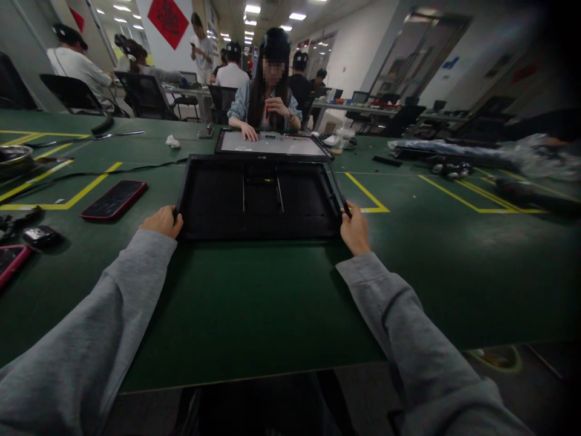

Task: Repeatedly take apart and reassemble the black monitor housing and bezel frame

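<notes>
A black plastic monitor housing (pixel 213 194), shaped like a shallow rectangular tray, is held level at the middle of the green table. My left hand (pixel 162 223) is closed around its left edge near the front corner. On the opposite side my right hand (pixel 355 229) grips the right edge, thumb upward. Two thin metallic strips run front to back inside the housing. Just behind it lies a flat display panel (pixel 290 145) in a dark frame, in front of a person seated across the table.
The person opposite has one hand (pixel 249 132) on the panel and a red-handled tool (pixel 267 112) in the other. Phones, including one in a red case (pixel 114 200), lie left on the green table (pixel 254 315). Plastic-wrapped parts (pixel 436 149) lie right, beyond yellow tape lines.
</notes>
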`<state>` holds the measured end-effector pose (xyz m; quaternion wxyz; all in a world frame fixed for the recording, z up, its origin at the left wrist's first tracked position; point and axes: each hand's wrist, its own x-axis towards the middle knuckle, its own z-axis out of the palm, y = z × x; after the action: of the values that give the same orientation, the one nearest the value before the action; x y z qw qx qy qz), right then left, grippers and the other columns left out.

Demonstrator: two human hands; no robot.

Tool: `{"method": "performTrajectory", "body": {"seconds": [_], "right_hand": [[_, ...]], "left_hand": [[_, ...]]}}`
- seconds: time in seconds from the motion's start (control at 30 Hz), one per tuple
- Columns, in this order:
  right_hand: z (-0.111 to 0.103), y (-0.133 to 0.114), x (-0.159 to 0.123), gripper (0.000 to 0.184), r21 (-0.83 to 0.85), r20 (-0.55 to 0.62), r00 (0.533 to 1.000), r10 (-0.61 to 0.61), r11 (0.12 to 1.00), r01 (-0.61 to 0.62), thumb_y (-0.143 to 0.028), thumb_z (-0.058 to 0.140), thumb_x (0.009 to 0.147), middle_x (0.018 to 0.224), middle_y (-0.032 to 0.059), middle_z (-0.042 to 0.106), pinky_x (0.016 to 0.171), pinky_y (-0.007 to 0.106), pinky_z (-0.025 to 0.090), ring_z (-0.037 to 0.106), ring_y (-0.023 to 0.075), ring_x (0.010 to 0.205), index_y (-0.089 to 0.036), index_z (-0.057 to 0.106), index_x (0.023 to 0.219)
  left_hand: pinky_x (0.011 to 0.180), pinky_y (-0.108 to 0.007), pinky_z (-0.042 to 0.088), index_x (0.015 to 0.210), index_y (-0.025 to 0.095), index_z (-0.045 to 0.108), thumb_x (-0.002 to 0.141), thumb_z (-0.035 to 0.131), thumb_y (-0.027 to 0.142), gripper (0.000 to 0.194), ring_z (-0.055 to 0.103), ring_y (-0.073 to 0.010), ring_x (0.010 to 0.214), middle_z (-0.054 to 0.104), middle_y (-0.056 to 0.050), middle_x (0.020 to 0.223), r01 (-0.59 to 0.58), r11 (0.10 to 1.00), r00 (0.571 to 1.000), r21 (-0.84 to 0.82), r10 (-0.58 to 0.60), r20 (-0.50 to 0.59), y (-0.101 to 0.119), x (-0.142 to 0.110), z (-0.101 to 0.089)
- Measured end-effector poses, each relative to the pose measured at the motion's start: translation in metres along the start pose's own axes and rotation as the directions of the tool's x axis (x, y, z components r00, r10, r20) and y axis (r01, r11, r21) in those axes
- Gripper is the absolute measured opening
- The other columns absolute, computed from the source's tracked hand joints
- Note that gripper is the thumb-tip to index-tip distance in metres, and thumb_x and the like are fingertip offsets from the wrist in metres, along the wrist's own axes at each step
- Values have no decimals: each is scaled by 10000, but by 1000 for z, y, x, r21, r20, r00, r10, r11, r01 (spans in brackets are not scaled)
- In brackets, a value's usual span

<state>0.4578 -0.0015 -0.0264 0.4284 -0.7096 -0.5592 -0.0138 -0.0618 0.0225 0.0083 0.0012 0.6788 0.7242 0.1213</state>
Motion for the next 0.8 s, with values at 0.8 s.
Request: {"method": "performTrajectory", "body": {"seconds": [0.8], "right_hand": [[8, 13, 6, 472, 3, 12, 997, -71, 997, 71, -242, 455, 894, 1286, 159, 651, 1091, 524, 437, 584, 294, 1220, -144, 581, 1338]], "left_hand": [[999, -509, 468, 1419, 61, 435, 960, 352, 385, 568, 589, -370, 1224, 602, -241, 1337, 40, 998, 996, 44, -44, 82, 1, 2, -5]]}}
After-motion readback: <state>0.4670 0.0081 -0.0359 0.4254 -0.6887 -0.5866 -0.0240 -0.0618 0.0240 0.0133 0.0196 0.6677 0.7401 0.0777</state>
